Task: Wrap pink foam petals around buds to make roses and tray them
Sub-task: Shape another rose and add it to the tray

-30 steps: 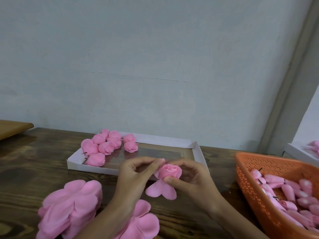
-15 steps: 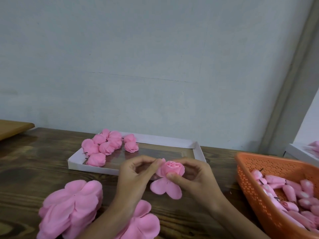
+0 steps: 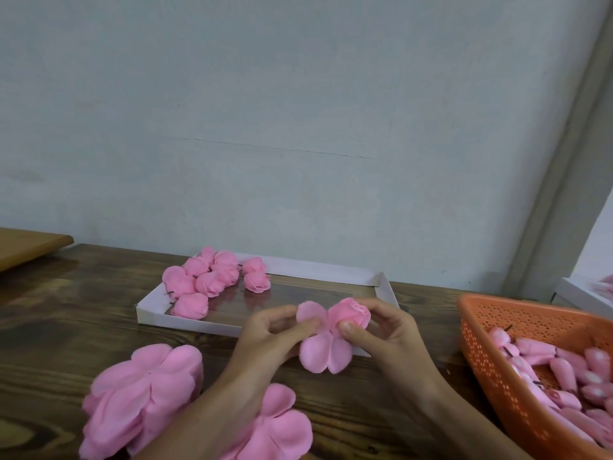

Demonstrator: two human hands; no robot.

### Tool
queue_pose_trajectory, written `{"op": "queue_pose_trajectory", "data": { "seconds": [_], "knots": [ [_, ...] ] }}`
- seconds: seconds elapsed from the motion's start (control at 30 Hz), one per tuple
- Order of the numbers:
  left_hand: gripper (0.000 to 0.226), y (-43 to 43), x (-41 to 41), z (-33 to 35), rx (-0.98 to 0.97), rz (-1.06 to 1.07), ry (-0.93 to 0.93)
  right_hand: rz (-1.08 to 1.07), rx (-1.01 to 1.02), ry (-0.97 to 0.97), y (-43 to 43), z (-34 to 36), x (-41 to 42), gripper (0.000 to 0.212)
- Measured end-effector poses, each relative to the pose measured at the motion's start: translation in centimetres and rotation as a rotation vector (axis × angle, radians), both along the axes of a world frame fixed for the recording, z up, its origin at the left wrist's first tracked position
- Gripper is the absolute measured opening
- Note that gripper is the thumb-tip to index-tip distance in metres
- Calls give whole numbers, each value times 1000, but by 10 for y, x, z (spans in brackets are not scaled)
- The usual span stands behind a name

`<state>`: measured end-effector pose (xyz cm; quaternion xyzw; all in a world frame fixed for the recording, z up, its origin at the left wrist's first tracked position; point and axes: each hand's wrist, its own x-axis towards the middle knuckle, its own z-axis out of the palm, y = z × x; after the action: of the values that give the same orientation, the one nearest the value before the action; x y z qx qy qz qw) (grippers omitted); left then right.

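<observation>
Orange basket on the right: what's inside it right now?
The orange basket holds a pile of pink buds, a few with dark stems showing. Its floor is covered by them, and its near end runs out of frame, so no full count.

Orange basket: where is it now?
Head view: the basket sits far right on the table, cut off by the frame edge. It holds buds, right of the right hand and the tray.

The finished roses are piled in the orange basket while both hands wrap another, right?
No. The head view shows the finished roses in the white tray; the orange basket holds buds. The left hand and right hand do wrap another rose.
</observation>
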<state>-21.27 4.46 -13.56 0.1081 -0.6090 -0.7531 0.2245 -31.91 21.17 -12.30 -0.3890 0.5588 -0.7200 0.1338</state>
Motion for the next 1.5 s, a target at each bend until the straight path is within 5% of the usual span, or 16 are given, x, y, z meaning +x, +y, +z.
{"op": "queue_pose_trajectory", "data": {
  "seconds": [0.1,0.27,0.67,0.83,1.0,1.17,1.23,1.5],
  "knots": [
    [46,0,0,0,-2,-21,-46,12,28,34,1,0,2,28],
    [9,8,1,-1,-108,156,-42,47,114,148,3,7,9,24],
    [25,16,12,9,-154,85,221,-36,158,282,1,11,10,24],
    [23,14,15,14,-243,67,247,-48,130,208,1,12,10,56],
    [14,14,16,14,-258,31,278,-7,99,244,1,11,9,35],
    [42,12,9,10,-242,14,202,-85,12,176,3,14,4,31],
    [33,10,7,8,-271,-4,124,-96,0,126,4,13,0,33],
    [39,7,-3,-5,77,45,52,36,30,101,9,14,-1,19]
  ]
}}
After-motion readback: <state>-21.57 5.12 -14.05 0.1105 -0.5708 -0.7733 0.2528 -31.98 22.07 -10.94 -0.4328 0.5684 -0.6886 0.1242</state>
